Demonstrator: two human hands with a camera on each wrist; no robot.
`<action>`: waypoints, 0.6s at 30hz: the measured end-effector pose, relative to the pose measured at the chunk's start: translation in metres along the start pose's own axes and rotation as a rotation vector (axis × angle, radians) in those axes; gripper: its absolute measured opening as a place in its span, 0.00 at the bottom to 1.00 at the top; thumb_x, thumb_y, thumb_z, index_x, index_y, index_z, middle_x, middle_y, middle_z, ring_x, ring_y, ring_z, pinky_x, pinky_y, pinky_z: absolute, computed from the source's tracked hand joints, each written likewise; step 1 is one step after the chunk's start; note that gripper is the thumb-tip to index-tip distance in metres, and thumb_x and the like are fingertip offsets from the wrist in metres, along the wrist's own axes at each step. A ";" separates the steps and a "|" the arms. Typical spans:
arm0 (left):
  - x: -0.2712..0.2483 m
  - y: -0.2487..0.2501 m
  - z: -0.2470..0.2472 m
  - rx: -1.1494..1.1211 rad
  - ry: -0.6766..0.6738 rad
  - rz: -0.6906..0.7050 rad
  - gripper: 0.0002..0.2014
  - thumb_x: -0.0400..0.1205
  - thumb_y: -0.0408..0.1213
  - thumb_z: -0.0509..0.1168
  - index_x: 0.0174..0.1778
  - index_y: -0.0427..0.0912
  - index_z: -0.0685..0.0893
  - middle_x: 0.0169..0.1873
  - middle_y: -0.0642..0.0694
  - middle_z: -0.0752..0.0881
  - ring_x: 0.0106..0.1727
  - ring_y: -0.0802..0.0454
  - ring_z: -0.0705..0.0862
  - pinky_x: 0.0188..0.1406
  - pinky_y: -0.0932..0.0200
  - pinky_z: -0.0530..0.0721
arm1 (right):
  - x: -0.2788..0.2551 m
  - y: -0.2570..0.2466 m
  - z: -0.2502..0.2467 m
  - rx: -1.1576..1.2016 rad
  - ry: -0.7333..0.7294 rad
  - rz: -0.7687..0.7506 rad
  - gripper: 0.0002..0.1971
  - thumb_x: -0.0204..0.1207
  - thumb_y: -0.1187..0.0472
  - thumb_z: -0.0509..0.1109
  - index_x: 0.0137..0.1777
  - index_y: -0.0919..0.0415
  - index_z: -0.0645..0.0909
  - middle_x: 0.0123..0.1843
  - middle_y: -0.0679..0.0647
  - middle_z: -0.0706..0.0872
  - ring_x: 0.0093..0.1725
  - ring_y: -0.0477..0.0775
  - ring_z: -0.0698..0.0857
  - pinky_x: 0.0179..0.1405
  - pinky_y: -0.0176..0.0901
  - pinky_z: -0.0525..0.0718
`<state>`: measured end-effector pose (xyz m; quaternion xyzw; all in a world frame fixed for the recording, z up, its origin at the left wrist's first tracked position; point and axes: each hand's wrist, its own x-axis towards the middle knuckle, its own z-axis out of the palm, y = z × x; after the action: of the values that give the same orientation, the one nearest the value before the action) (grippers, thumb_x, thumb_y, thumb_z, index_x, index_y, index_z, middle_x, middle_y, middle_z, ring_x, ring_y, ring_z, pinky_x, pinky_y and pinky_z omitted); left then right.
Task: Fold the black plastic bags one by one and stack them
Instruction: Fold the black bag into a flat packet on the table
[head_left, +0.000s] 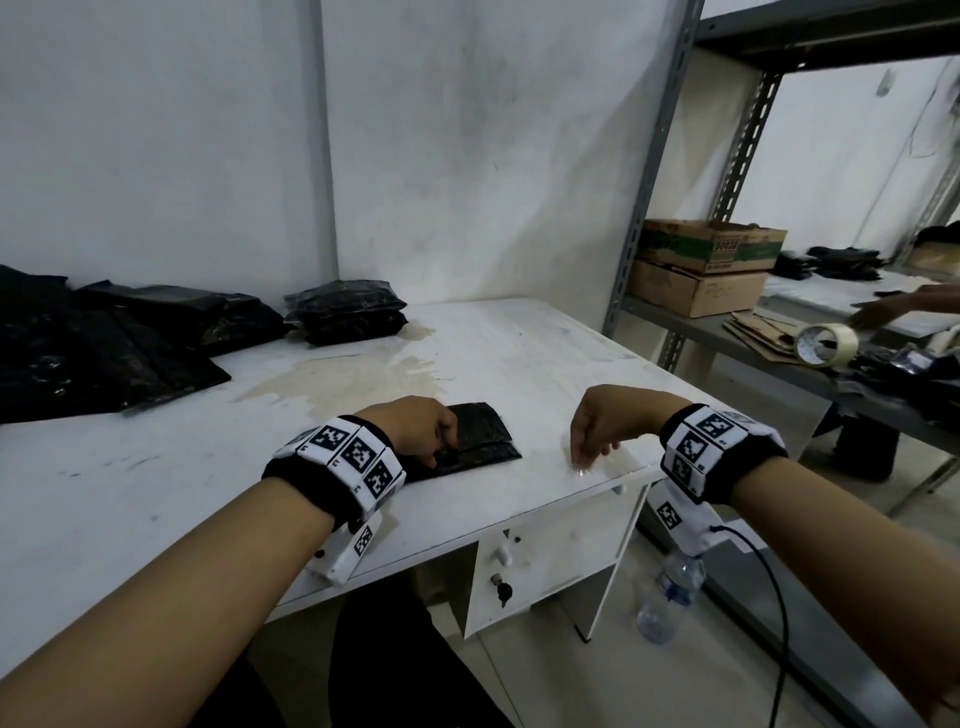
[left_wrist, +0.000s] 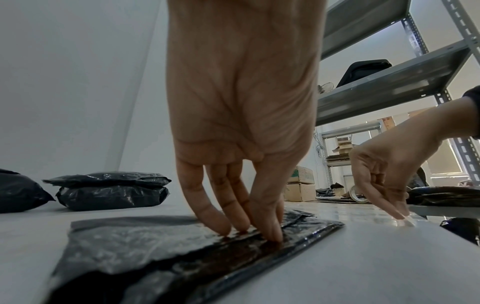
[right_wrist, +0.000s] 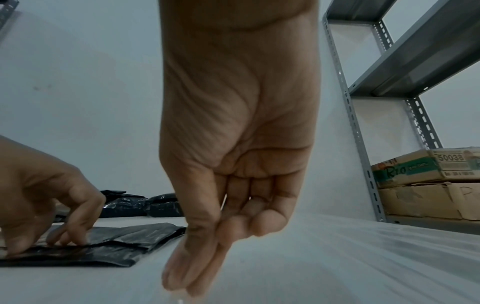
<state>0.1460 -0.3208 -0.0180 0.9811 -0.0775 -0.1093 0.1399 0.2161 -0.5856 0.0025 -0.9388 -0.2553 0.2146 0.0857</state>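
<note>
While the left hand (head_left: 415, 427) bears down on it, one folded black bag (head_left: 470, 441) lies flat near the front edge of the white table (head_left: 156, 499), roughly centre.

Left hand: fingertips (left_wrist: 270, 234) point down and press on the fold line of the folded bag; the fingers look fairly straight, nothing is wrapped or pinched.

Right hand: the right hand (head_left: 602, 428) hangs over bare tabletop just right of the bag, apart from it. Its thumb and first fingers (right_wrist: 187, 273) are drawn together, tips pointing down at the table; the other fingers curl into the palm. Something small and pale shows at the tips in the right wrist view, too blurred to tell whether it is held.

Folded bag: two overlapping layers show, a crease running left to right; its right end juts out past the left hand.

Stack: a stack of folded bags (head_left: 348, 312) sits at the far side of the table, close to the wall.

Unfolded bags: a loose heap of black bags (head_left: 104, 343) spreads over the far left of the table, just left of the stack.

Right of the table: a grey metal shelf (head_left: 727, 332) carries cardboard boxes (head_left: 706, 270) and a roll of tape (head_left: 826, 345).

Floor: a plastic bottle (head_left: 670, 597) stands below the table's right corner.
</note>
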 end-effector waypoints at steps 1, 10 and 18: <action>0.000 0.000 0.000 -0.003 0.000 -0.001 0.17 0.75 0.24 0.70 0.57 0.45 0.84 0.47 0.50 0.80 0.51 0.52 0.77 0.61 0.53 0.78 | 0.001 0.000 0.000 -0.014 0.021 0.002 0.07 0.68 0.65 0.78 0.38 0.49 0.92 0.33 0.44 0.90 0.32 0.41 0.82 0.32 0.32 0.79; -0.002 0.000 -0.001 -0.008 -0.004 0.001 0.17 0.76 0.23 0.68 0.58 0.44 0.84 0.47 0.49 0.81 0.51 0.51 0.77 0.59 0.55 0.77 | 0.012 -0.007 -0.008 -0.089 0.167 -0.051 0.09 0.69 0.64 0.77 0.36 0.47 0.89 0.37 0.40 0.90 0.44 0.39 0.87 0.50 0.40 0.84; 0.000 0.001 -0.001 -0.013 -0.017 0.006 0.17 0.75 0.24 0.71 0.58 0.43 0.84 0.47 0.50 0.79 0.51 0.51 0.76 0.61 0.53 0.77 | 0.017 -0.006 -0.013 -0.143 0.284 -0.090 0.12 0.70 0.68 0.73 0.35 0.47 0.88 0.35 0.38 0.88 0.41 0.35 0.83 0.45 0.38 0.81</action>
<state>0.1456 -0.3218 -0.0166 0.9789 -0.0810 -0.1178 0.1460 0.2324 -0.5718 0.0094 -0.9511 -0.2970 0.0568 0.0633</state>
